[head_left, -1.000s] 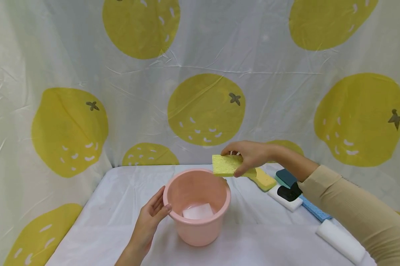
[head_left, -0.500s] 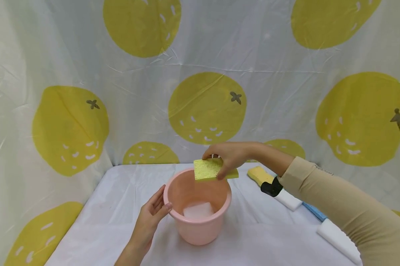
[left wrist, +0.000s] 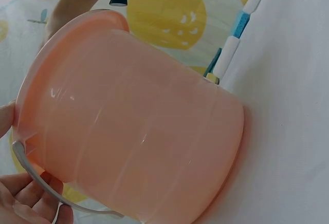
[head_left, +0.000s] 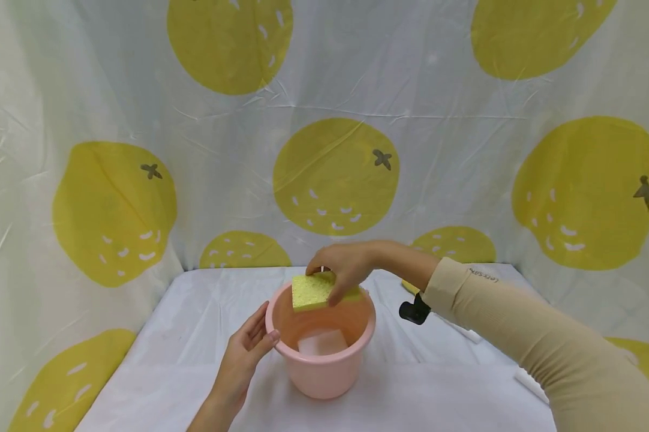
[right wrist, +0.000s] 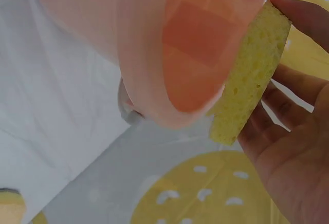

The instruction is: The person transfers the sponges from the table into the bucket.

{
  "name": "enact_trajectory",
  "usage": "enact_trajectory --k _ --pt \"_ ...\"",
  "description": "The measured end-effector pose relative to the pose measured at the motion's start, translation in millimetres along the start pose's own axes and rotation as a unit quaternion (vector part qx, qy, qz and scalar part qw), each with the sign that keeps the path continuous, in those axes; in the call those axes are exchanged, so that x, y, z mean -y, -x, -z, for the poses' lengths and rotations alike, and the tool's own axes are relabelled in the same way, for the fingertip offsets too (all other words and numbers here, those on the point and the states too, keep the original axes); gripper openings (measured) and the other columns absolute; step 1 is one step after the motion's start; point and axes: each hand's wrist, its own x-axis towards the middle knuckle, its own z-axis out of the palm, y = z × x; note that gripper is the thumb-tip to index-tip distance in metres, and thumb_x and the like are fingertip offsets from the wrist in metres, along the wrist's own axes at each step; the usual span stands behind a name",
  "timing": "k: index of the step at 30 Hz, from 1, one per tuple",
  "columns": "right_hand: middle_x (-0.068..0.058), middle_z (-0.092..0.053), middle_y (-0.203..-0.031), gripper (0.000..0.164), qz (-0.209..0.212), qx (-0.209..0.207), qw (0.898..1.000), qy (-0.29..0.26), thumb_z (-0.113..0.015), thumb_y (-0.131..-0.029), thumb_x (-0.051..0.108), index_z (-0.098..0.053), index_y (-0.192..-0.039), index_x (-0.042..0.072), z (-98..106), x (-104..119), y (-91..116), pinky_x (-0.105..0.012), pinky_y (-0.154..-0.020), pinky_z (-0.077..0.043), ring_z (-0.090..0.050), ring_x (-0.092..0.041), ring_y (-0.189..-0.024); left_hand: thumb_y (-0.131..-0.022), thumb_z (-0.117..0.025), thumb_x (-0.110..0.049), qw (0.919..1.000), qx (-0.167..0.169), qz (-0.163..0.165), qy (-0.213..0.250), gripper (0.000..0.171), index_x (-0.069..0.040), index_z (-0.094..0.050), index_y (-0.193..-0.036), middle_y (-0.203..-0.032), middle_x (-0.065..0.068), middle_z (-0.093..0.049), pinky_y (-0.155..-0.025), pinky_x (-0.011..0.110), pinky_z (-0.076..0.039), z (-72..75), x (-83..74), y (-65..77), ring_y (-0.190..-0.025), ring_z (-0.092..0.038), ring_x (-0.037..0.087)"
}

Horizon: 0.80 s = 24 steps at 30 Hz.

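A pink bucket (head_left: 324, 381) stands on the white-covered table, with a white rectangular block (head_left: 324, 343) lying at its bottom. My left hand (head_left: 237, 360) holds its left rim, thumb over the edge and fingers outside, close to the grey handle (left wrist: 51, 193) in the left wrist view. Over the bucket's mouth, my right hand (head_left: 346, 267) grips a yellow sponge (head_left: 309, 294) between thumb and fingers. In the right wrist view the sponge (right wrist: 254, 70) is tilted beside the rim; whether it touches cannot be told.
Partly behind the right arm lie a yellow sponge (head_left: 409, 287) and a white block (head_left: 531, 384). The left wrist view shows a row of pieces, including a blue one (left wrist: 240, 24) and a dark teal one (left wrist: 213, 62). A lemon-print curtain (head_left: 222, 180) hangs behind the table.
My right hand has carried the yellow sponge left and down, from the bucket's right side to over its mouth. The left hand and bucket have stayed put.
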Motion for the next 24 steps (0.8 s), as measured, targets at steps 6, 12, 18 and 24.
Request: enact_trajectory --k 6,12,18,24 --pt "0.007 -0.066 -0.117 0.057 0.010 0.008 1.000 -0.010 -0.087 -0.082 0.026 -0.067 -0.132 0.009 -12.1 2.6 -14.8 -0.029 -0.098 -0.048 -0.059 -0.012 -0.109 -0.100 -0.068 -0.007 0.9999 0.006 -0.009 0.001 0.065 -0.004 -0.040 -0.158 -0.158 0.016 -0.042 -0.104 0.021 -0.043 1.1 2.4 -0.1 -0.144 -0.041 0.028" --pt "0.011 -0.066 -0.112 0.056 0.010 0.012 1.000 -0.020 -0.087 -0.082 0.026 -0.068 -0.132 0.009 -18.2 2.6 -21.5 -0.027 -0.095 -0.050 -0.059 -0.009 -0.104 -0.100 -0.068 -0.010 0.9999 0.007 -0.010 0.002 0.065 -0.005 -0.041 -0.158 -0.158 0.015 -0.043 -0.104 0.021 -0.043 1.5 2.6 0.8 -0.143 -0.042 0.028" --pt "0.011 -0.065 -0.115 0.061 -0.001 0.016 1.000 -0.020 -0.087 -0.082 0.027 -0.066 -0.136 0.010 -24.4 0.1 -22.9 -0.027 -0.097 -0.048 -0.058 -0.009 -0.107 -0.100 -0.068 -0.010 0.9999 0.008 -0.012 -0.003 0.065 -0.004 -0.040 -0.158 -0.159 0.015 -0.042 -0.105 0.021 -0.042 2.1 3.7 0.8 -0.144 -0.041 0.029" --pt "0.008 -0.063 -0.121 0.067 -0.012 0.016 1.000 -0.018 -0.088 -0.082 0.029 -0.063 -0.141 0.011 -31.1 -2.6 -22.1 -0.027 -0.101 -0.046 -0.056 -0.010 -0.112 -0.100 -0.069 -0.011 1.0000 0.003 -0.007 0.000 0.066 -0.006 -0.040 -0.158 -0.158 0.013 -0.042 -0.105 0.022 -0.043 1.8 4.8 -0.7 -0.144 -0.042 0.027"
